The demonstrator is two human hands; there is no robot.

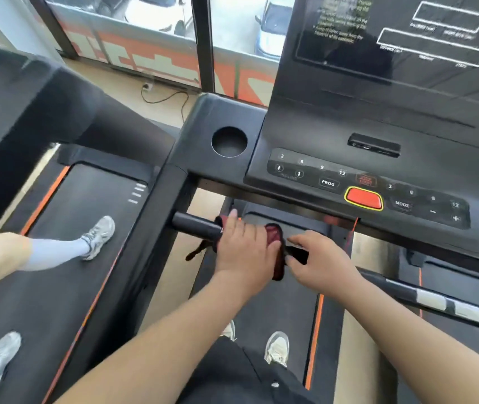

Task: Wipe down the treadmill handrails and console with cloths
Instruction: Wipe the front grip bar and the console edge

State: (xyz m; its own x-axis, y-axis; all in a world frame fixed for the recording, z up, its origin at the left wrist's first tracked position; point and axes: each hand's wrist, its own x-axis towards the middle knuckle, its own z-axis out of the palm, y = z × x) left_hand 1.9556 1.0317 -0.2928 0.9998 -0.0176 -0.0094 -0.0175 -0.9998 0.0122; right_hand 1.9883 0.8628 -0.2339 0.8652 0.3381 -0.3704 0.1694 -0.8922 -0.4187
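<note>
Shoes: mine (276, 347) stand on the belt (276, 301), close in under the bar, so both arms reach it without leaning.
Left hand: the left hand (244, 249) lies over the top of the bar with its fingers curled down and round the cloth. I judge this is the working grip, squeezing the fabric against the tube.
Cloth: the dark red cloth (273, 236) is wrapped round the bar under that palm. One loose end hangs below on the left, another shows on the right.
Right hand: the right hand (320, 258) is just beside the cloth, its fingers and thumb closed narrowly on the bar. It probably steadies the bar. I cannot tell whether it also catches the cloth's edge.
Front handrail: the front handrail (197, 225) runs left to right below the console, its left stretch bare.
Side handrail: the side handrail (436, 301) on the right has nothing on it.
Stage: as I judge it, this is the handrail step, with the console left to do.
Console: the console (320, 135) sits beyond, with the red stop button (363, 197) near the hands, so wiping there needs care.
Cup holder: the cup holder (229, 141) is far left.
Screen: the screen (349, 48) is dark.
Left side: another person's leg (54, 252) is on the neighbouring treadmill (81, 205).
</note>
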